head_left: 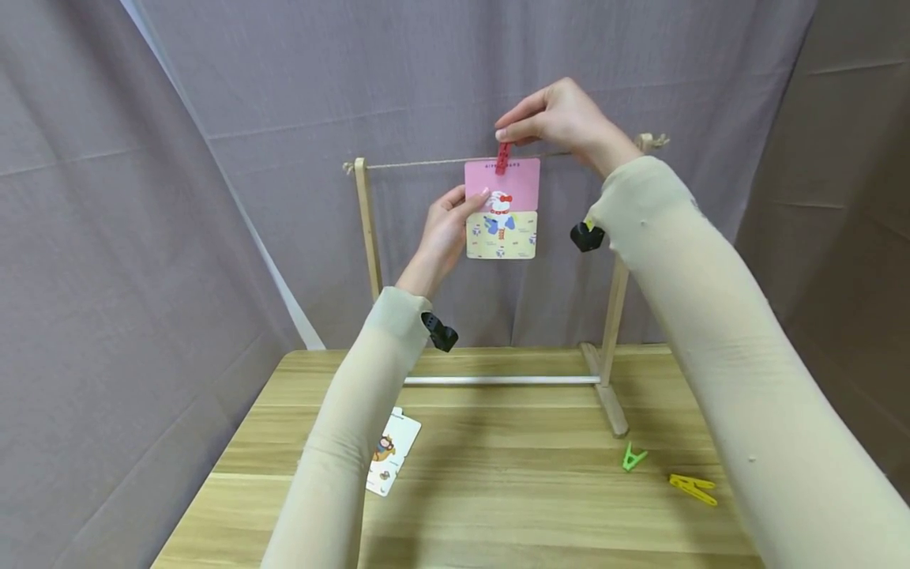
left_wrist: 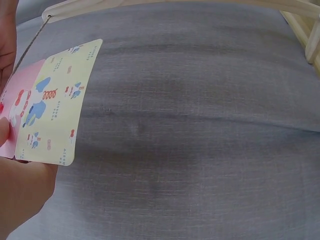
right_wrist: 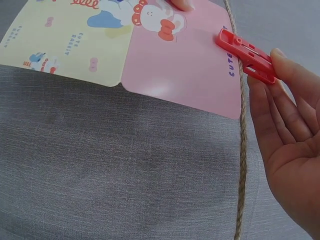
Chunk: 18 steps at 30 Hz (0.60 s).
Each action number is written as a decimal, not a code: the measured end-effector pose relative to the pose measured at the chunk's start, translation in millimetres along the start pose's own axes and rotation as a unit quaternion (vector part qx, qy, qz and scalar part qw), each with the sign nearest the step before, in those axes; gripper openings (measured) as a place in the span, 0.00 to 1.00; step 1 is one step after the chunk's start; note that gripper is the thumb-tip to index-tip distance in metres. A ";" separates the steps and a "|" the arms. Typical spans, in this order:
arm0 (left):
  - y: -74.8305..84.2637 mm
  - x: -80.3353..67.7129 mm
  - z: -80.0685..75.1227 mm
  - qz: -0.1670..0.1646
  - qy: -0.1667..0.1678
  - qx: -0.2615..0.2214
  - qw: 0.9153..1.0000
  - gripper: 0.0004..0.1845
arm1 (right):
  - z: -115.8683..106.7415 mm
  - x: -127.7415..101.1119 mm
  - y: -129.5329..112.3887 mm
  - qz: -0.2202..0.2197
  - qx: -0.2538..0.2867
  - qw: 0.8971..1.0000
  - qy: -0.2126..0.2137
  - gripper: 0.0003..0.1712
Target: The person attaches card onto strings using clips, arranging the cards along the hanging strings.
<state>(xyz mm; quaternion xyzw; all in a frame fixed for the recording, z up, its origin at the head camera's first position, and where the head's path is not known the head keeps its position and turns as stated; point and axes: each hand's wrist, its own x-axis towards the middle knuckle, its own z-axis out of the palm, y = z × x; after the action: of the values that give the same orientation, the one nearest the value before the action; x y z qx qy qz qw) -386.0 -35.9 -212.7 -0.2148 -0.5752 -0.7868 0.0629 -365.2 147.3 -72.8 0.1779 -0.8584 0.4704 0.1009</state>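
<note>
Looking down from your head camera, you have a pale wooden table point(head_left: 498, 474) pushed up against grey-mauve cloth drapes point(head_left: 142, 237) that close off the back and both sides. On the table stands a light wooden frame point(head_left: 370, 229) with a twine line point(head_left: 419, 163) strung across its top. A pink and yellow card point(head_left: 502, 209) hangs from that line under a red clothespin point(head_left: 502, 157). Your right hand point(head_left: 562, 118) pinches the top of the pin between thumb and fingertips, while your left hand point(head_left: 446, 229) holds the card's left edge, thumb on its face. Near your left sleeve a second illustrated card point(head_left: 392, 452) lies flat, partly hidden by the forearm; a green clip point(head_left: 632, 457) and a yellow clip point(head_left: 693, 487) lie well apart from it near the frame's right foot. From your left wrist, the card point(left_wrist: 50, 110) shows against the drape, your thumb tip point(left_wrist: 4, 131) pressed on its pink half. From your right wrist, the pin point(right_wrist: 246, 55) straddles the twine point(right_wrist: 243, 150) at the card's point(right_wrist: 175, 65) pink edge, your fingers point(right_wrist: 280, 110) lying together behind the pin's tail.
</note>
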 end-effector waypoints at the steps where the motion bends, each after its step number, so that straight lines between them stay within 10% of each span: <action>1: -0.7 0.2 0.3 0.000 0.001 -0.004 1.000 0.12 | 0.2 0.4 0.6 -0.001 0.004 1.000 -0.001 0.16; 18: -4.8 -2.3 1.7 0.003 0.008 -0.014 1.000 0.11 | 1.5 -0.4 5.3 -0.009 0.000 1.000 -0.018 0.16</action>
<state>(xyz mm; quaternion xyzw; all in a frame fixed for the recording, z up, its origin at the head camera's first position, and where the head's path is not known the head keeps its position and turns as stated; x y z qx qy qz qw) -385.1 -33.1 -217.4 -0.2109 -0.5631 -0.7962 0.0673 -367.0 148.7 -77.9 0.1938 -0.8587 0.4658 0.0899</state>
